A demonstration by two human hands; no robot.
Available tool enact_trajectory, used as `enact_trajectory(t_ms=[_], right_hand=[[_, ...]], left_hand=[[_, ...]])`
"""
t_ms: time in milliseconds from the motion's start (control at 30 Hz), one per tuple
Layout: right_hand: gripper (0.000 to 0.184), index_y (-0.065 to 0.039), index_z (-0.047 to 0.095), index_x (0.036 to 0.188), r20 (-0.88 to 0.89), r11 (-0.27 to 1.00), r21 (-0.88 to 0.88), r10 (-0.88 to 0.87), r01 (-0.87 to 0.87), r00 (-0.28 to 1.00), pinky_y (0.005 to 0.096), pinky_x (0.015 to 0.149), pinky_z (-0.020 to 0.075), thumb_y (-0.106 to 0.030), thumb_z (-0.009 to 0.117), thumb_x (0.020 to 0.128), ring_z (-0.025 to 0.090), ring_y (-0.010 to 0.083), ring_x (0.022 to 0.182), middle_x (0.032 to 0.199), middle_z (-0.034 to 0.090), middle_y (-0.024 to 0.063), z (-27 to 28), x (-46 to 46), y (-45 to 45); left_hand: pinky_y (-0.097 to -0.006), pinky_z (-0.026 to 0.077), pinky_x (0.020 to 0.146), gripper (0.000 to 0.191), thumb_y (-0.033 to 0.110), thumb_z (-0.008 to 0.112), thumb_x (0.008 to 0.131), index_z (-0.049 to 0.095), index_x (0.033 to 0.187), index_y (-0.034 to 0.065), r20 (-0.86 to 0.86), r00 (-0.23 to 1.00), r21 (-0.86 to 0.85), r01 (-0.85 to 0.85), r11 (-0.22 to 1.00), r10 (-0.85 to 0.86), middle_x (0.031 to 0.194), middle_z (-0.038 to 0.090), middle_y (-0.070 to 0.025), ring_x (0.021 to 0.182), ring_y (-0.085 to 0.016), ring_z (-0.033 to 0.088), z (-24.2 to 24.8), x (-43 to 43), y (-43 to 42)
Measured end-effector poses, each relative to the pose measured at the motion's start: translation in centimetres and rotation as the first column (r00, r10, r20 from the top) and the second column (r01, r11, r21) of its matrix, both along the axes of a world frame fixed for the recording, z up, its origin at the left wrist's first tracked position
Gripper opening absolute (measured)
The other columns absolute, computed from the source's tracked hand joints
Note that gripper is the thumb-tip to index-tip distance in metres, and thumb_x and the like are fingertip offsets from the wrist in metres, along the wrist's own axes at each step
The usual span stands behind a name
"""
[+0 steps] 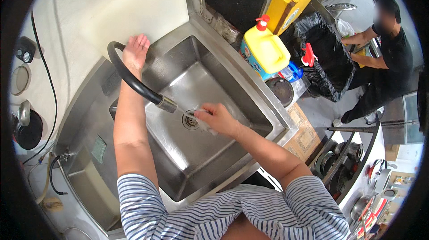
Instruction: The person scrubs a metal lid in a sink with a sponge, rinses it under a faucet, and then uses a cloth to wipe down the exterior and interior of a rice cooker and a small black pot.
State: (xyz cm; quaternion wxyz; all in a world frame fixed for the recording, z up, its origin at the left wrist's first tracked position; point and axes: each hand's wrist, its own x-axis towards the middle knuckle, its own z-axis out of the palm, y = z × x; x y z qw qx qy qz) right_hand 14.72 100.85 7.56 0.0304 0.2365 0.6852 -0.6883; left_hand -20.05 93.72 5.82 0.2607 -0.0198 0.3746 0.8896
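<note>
Below me is a stainless steel sink basin [187, 154] with a round drain strainer [191, 119] in its floor. A black flexible faucet [132, 76] arches over it, and water runs from its metal nozzle [167, 103]. My left hand [135, 50] is stretched out flat at the faucet's base by the back wall, fingers extended; whether it touches a lever is hidden. My right hand [218, 119] is curled in the stream, just right of the drain. Something whitish and blurred [207, 127] shows under its fingers, either water or a held thing.
Right of the basin stand a yellow pump jug [266, 50], a red-topped spray bottle [296, 71] and a black-lined bin [321, 59]. Another person [385, 49] works beyond the bin. A green scouring pad [99, 149] lies left on the steel; a second basin [92, 186] is lower left.
</note>
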Motion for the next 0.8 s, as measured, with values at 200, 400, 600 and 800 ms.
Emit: enact_trajectory(t_ms=[200,400,600,800], right_hand=[[0.034,-0.003,0.057,0.074,0.024,0.94,-0.299,-0.167,0.167,0.986,0.0275,0.048,0.0388,-0.035,0.056,0.087,0.044,0.0095,0.057,0.064,0.049,0.0002,0.8,-2.8,0.4],[0.025,-0.001,0.06,0.085,-0.241,0.877,-0.274,-0.46,0.395,0.855,0.04,0.065,0.0476,-0.025,0.054,0.085,0.054,0.0202,0.072,0.08,0.058,0.0083,-0.4,-4.3,0.3],[0.01,-0.004,0.057,0.069,-0.305,0.805,0.121,-0.527,0.581,0.793,0.0404,0.06,0.0454,-0.014,0.059,0.071,0.057,0.0273,0.074,0.075,0.058,0.0153,-0.7,-6.5,-3.7],[0.022,-0.004,0.058,0.073,-0.404,0.071,0.896,-0.273,0.437,0.873,0.042,0.066,0.0433,-0.026,0.059,0.074,0.052,0.0323,0.075,0.081,0.057,0.0136,-5.0,-2.5,-7.5]], left_hand=[[-0.0374,0.028,0.103,0.08,0.07,0.033,0.081,0.052,0.115,0.0006,-0.372,0.723,-0.308,0.495,0.813,-0.582,0.12,0.053,-0.0127,0.119,-0.021,0.042,-3.7,14.9,-2.5],[-0.0364,0.026,0.105,0.057,0.049,0.03,0.093,0.032,0.135,0.0099,0.082,0.895,-0.371,0.435,0.82,-0.438,0.134,0.04,-0.0072,0.126,-0.02,0.033,-10.0,24.5,-5.6],[-0.0377,0.029,0.104,0.055,0.043,0.035,0.093,0.028,0.137,0.0097,-0.109,0.708,-0.604,0.511,0.612,-0.698,0.136,0.037,-0.0105,0.126,-0.022,0.034,-4.8,28.3,-3.0],[-0.039,0.031,0.102,0.055,0.036,0.039,0.093,0.024,0.139,0.0094,-0.19,0.386,-0.673,0.618,0.406,-0.903,0.137,0.035,-0.0137,0.125,-0.024,0.035,-0.9,31.1,-3.4]])
